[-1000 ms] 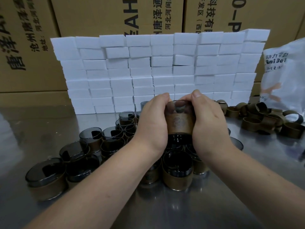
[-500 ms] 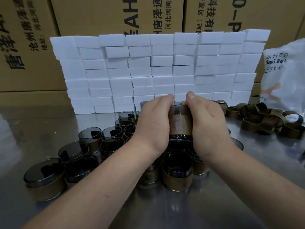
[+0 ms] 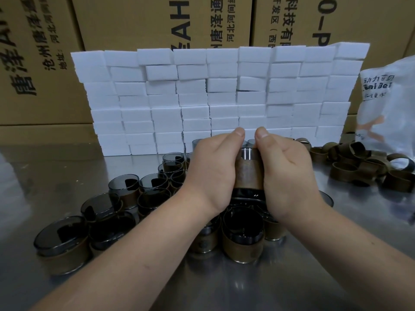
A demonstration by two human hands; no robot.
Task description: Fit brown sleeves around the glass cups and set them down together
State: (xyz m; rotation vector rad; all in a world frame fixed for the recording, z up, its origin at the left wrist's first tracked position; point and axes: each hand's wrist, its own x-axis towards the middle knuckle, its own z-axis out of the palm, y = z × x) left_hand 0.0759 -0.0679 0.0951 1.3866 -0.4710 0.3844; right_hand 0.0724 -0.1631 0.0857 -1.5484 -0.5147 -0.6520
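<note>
Head view, steel table (image 3: pixel 224 290), sleeved cups (image 3: pixel 243 241), cardboard boxes (image 3: pixel 134 23)

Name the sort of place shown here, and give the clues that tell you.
Probably a packing workshop: stacked cardboard cartons, a wall of white foam blocks, and batches of sleeved glass cups.

Upright smoky glass cup (image 3: pixel 249 153), brown sleeve (image 3: pixel 248 175) around its middle

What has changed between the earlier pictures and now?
The left hand and right hand, still gripping the glass cup in its brown sleeve, closed in, thumbs nearly meeting over its rim, and sank slightly. The sleeved cups, loose sleeves and white blocks stayed put.
</note>
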